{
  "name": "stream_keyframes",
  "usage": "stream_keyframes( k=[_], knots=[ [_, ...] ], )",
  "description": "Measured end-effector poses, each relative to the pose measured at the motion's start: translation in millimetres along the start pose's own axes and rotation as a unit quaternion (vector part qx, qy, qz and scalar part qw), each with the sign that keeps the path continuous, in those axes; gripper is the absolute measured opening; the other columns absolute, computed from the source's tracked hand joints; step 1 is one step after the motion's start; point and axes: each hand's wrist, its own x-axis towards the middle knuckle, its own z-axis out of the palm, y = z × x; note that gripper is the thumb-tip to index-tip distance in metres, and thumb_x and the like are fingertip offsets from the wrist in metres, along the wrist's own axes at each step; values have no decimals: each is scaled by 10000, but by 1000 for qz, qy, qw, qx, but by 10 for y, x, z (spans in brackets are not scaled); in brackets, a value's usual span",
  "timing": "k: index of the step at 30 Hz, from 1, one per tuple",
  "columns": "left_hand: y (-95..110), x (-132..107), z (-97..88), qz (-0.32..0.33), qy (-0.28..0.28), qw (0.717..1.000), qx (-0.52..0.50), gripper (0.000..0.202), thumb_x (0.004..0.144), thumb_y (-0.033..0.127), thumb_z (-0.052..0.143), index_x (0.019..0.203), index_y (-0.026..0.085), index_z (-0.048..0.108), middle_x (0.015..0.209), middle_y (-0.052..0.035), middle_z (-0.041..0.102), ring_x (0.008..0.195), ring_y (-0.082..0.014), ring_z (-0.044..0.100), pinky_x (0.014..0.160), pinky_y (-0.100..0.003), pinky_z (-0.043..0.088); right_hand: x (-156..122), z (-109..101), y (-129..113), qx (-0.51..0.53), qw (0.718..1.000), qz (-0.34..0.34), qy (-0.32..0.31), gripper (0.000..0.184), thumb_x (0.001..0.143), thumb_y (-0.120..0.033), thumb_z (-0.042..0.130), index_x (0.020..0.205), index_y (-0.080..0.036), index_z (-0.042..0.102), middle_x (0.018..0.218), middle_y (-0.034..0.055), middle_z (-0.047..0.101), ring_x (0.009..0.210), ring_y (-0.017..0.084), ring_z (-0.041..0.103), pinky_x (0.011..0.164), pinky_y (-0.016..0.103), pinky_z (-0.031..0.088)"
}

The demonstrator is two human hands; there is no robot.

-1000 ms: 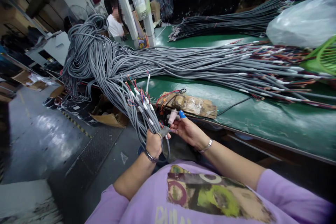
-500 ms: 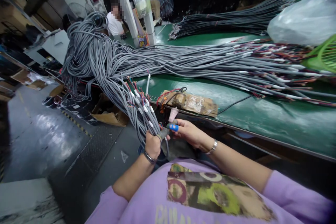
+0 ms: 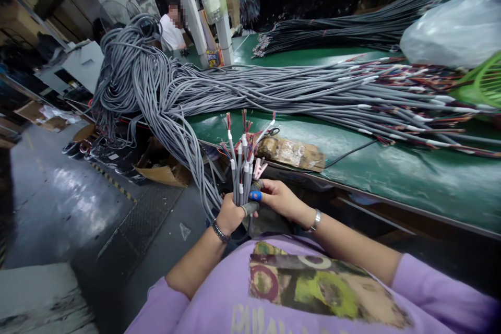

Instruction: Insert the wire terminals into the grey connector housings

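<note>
My left hand (image 3: pixel 231 214) is wrapped round a small bundle of grey cables (image 3: pixel 240 180), which stands nearly upright. White sleeves and bare coloured wires show at the cables' top ends. My right hand (image 3: pixel 279 198) is pinched closed against the bundle's right side, a blue wrap on its thumb. Dark finger covers show on fingers of both hands. Just above the right fingertips sits a pale pink clip (image 3: pixel 259 168). What the right fingers grip is hidden; I cannot tell whether it is the clip or a cable.
A large pile of grey cables (image 3: pixel 235 86) lies across the green table (image 3: pixel 391 177) and droops off its left end. A taped wooden block (image 3: pixel 291 152) rests at the front edge. Behind are dark cables (image 3: pixel 332 34), a plastic bag (image 3: pixel 450 28) and a green basket (image 3: pixel 485 83). A person (image 3: pixel 171 31) sits beyond.
The held bundle has swung from leaning left to nearly upright, its wire ends now closer to my right hand. The pink clip shows at a different angle. Both hands stay close together.
</note>
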Motion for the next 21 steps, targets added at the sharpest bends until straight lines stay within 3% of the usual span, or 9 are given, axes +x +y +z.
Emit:
stream_keyframes(
  k=[5, 10, 13, 17, 21],
  knots=[
    [55, -5, 8, -7, 71, 994, -86, 229, 621, 331, 742, 593, 138, 622, 481, -9, 589, 453, -127, 543, 510, -257, 429, 7, -128, 100, 101, 992, 45, 62, 275, 678, -398, 743, 742, -148, 648, 692, 23, 650, 577, 95, 544, 568, 227, 448],
    [147, 21, 24, -13, 101, 983, -150, 219, 587, 307, 749, 610, 142, 608, 478, 0, 588, 432, -128, 544, 477, -256, 432, 102, -264, 188, 257, 954, 114, 108, 271, 790, -438, 631, 777, -168, 635, 721, 44, 662, 579, 110, 577, 570, 246, 504],
    [155, 65, 52, -3, 96, 984, -152, 201, 605, 293, 732, 588, 136, 608, 472, -11, 591, 429, -122, 539, 475, -249, 427, 195, -247, 134, 259, 954, 114, 99, 319, 805, -484, 600, 799, -168, 644, 743, 44, 660, 585, 104, 569, 552, 231, 499],
    [147, 128, 87, -1, 98, 981, -166, 191, 600, 279, 732, 599, 134, 607, 462, -5, 583, 424, -123, 537, 468, -248, 423, 240, -167, 55, 238, 965, 81, 73, 381, 720, -533, 671, 768, -157, 636, 711, 21, 637, 571, 91, 538, 549, 228, 472],
    [120, 149, 101, -10, 88, 983, -162, 191, 600, 290, 729, 630, 131, 626, 491, -15, 604, 448, -135, 558, 501, -263, 449, 162, -114, 46, 225, 969, 92, 41, 336, 660, -449, 751, 747, -151, 623, 684, 7, 628, 556, 93, 545, 575, 255, 447]
  ],
)
